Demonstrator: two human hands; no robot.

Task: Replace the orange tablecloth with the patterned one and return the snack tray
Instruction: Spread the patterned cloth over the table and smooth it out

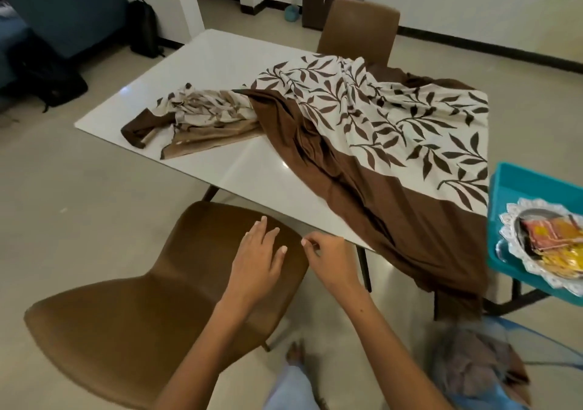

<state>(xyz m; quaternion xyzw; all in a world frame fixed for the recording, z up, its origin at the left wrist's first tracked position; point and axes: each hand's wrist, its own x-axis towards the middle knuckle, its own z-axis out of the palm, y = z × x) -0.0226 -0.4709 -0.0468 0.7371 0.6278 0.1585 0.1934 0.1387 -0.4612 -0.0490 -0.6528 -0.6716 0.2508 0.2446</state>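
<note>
The patterned tablecloth (pixel 394 116), cream with brown leaves and a brown border, lies crumpled over the right half of the white table (pixel 195 72); one bunched end reaches left, and the border hangs off the near right corner. The snack tray (pixel 517 195), teal with a silver plate of packets on a doily, stands at the right edge of view. My left hand (pixel 258 258) has straight fingers over the back of the near brown chair (pixel 151 302). My right hand (pixel 328 261) hovers beside it with fingers loosely curled, holding nothing. No orange cloth is in view.
A second brown chair (pixel 359 27) stands at the table's far side. A dark backpack (pixel 145 27) leans on a pillar at the back left, near a blue sofa. A bundle of grey-blue fabric (pixel 473 368) lies on the floor at the lower right.
</note>
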